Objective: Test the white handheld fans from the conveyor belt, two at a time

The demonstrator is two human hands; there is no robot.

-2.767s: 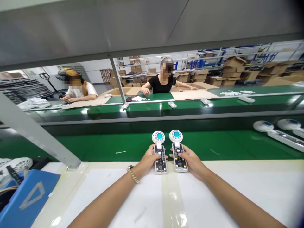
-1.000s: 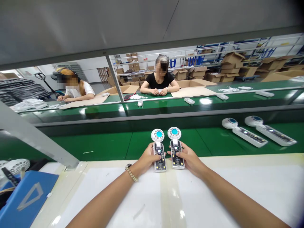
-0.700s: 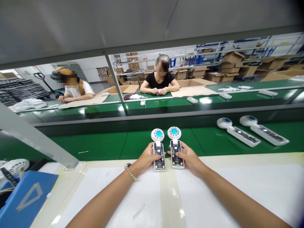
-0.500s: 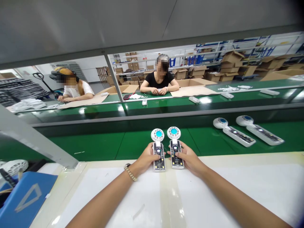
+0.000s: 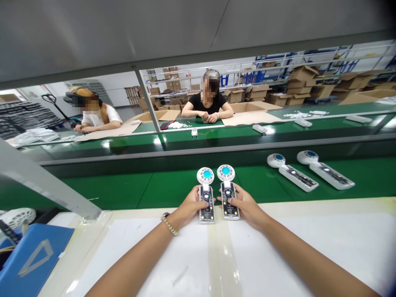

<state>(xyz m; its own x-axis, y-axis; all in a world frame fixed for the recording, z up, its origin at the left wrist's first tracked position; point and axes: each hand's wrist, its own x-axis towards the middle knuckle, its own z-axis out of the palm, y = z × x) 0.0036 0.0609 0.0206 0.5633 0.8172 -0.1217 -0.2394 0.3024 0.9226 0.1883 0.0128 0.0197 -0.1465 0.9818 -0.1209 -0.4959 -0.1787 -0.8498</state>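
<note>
My left hand (image 5: pixel 194 203) is closed around a handheld fan (image 5: pixel 206 212), its thumb lying on the dark, see-through front of the body. In my right hand (image 5: pixel 243 202) is a matching handheld fan (image 5: pixel 230 211), the thumb pressed on its front too. Both fans stand side by side, slightly apart, with round white heads and bright blue centres pointing away from me. Small yellow parts show inside the clear bodies. My fingers behind the fans are mostly hidden.
Two more fans (image 5: pixel 298 178) lie on the green near belt (image 5: pixel 173 194) at right. White parts (image 5: pixel 260 129) ride the far belt, where two co-workers (image 5: pixel 208 103) sit. A blue bin (image 5: pixel 37 260) stands at left beside a slanted post (image 5: pixel 46 181). A grey panel (image 5: pixel 185 29) hangs overhead.
The two fans on the near belt have shifted left. White parts on the far belt have slid right. My hands and the fans in them have hardly moved.
</note>
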